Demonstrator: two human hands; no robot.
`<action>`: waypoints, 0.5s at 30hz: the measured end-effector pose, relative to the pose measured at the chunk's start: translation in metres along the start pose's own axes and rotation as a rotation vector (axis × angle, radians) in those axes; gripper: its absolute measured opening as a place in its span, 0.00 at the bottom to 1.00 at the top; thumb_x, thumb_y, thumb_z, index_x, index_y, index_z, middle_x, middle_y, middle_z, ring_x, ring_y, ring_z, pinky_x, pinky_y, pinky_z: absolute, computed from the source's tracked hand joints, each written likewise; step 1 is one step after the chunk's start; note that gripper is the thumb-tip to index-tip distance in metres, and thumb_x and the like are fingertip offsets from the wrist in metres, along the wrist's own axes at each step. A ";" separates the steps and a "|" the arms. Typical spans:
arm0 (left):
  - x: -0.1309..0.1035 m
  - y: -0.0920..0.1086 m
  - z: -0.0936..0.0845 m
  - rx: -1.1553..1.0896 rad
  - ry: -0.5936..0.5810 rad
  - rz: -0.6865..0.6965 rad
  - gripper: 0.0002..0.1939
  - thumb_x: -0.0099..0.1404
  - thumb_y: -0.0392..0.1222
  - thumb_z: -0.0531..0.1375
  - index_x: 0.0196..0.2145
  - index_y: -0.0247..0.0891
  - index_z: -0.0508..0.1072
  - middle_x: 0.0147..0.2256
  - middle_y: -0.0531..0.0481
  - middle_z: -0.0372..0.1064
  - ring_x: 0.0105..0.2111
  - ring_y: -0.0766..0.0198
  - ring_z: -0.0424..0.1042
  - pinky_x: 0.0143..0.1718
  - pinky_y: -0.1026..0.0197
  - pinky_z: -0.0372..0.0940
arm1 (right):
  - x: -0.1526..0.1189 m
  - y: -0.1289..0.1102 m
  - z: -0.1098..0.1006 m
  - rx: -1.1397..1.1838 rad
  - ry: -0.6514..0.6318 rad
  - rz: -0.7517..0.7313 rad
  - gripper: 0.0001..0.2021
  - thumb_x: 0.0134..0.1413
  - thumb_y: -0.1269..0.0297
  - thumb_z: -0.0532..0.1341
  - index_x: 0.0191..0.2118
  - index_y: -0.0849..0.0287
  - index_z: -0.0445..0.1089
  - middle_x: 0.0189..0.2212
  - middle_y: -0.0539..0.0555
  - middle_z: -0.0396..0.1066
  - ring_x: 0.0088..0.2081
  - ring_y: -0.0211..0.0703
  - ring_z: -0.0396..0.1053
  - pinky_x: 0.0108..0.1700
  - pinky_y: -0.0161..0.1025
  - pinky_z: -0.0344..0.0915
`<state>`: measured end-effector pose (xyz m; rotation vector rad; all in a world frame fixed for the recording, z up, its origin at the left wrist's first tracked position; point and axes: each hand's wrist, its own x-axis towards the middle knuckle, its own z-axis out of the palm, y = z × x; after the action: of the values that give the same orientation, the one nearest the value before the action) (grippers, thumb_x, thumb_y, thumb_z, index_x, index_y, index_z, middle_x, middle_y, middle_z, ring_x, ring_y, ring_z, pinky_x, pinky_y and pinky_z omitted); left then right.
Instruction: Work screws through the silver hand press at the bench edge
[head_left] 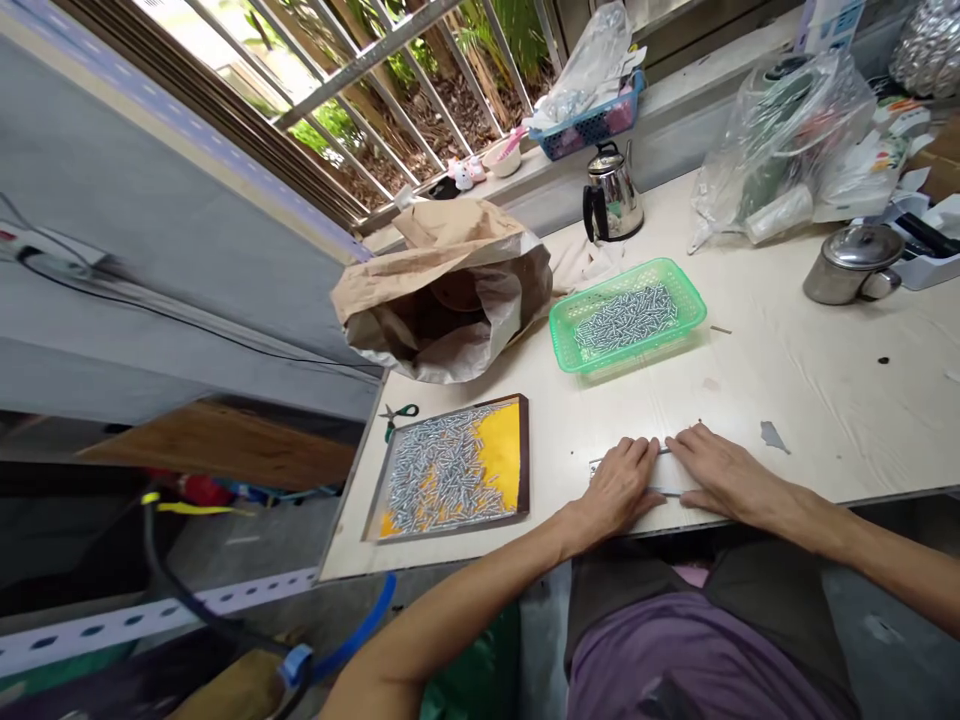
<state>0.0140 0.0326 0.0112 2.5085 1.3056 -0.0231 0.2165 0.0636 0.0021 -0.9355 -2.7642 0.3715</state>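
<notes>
Near the table's front edge lies a flat, pale rectangular piece (665,474) with thin darker long edges; its kind is hard to make out. My left hand (621,482) grips its left part, fingers over the far edge and thumb along the near edge. Around its right part, my right hand (724,472) holds it the same way, and the right end is hidden under the palm. A short stretch of the surface shows between both hands. To the left, a shallow tray (523,455) with a yellow bottom carries many small silvery metal pins or screws (442,470).
A green plastic basket (564,340) holds more metal pins. Behind the tray stands an open paper sack (442,290), with scissors (399,413) nearby. A kettle (613,195), a lidded metal cup (851,265) and a plastic bag (787,150) stand farther back. A grey scrap (772,436) lies at right.
</notes>
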 end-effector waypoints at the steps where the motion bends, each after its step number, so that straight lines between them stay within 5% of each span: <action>1: 0.001 0.001 0.002 0.010 0.000 0.004 0.30 0.61 0.45 0.62 0.55 0.33 0.56 0.46 0.40 0.64 0.44 0.52 0.64 0.43 0.51 0.66 | -0.001 -0.001 0.002 0.005 0.020 -0.005 0.23 0.45 0.66 0.66 0.49 0.64 0.63 0.40 0.61 0.68 0.43 0.53 0.65 0.46 0.47 0.65; 6: 0.004 0.003 0.014 0.019 0.052 -0.024 0.11 0.68 0.43 0.54 0.46 0.38 0.65 0.38 0.46 0.67 0.39 0.57 0.66 0.39 0.55 0.65 | -0.003 -0.008 0.018 0.000 0.101 0.029 0.07 0.55 0.76 0.56 0.38 0.60 0.67 0.32 0.55 0.66 0.36 0.47 0.63 0.39 0.42 0.65; 10: 0.008 0.001 0.018 0.034 0.080 -0.063 0.08 0.70 0.41 0.51 0.40 0.38 0.68 0.33 0.47 0.68 0.37 0.58 0.67 0.36 0.57 0.66 | -0.001 -0.008 0.020 0.041 0.111 0.020 0.11 0.58 0.78 0.50 0.32 0.58 0.66 0.29 0.54 0.65 0.34 0.45 0.62 0.39 0.40 0.63; 13: 0.006 0.004 0.022 0.007 0.159 -0.067 0.11 0.69 0.42 0.53 0.47 0.37 0.67 0.40 0.44 0.69 0.42 0.56 0.68 0.41 0.53 0.68 | -0.001 -0.001 0.011 0.044 0.078 0.040 0.06 0.56 0.74 0.56 0.39 0.60 0.67 0.34 0.56 0.66 0.38 0.46 0.63 0.42 0.42 0.63; 15: 0.000 0.010 0.028 -0.012 0.262 -0.067 0.16 0.68 0.42 0.53 0.52 0.35 0.63 0.50 0.38 0.66 0.50 0.52 0.66 0.48 0.49 0.66 | 0.000 0.009 0.002 0.054 0.020 0.033 0.15 0.51 0.67 0.63 0.46 0.63 0.66 0.39 0.59 0.67 0.41 0.49 0.63 0.44 0.44 0.63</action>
<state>0.0254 0.0196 -0.0124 2.5218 1.4820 0.3074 0.2212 0.0701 -0.0028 -0.9670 -2.7093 0.4368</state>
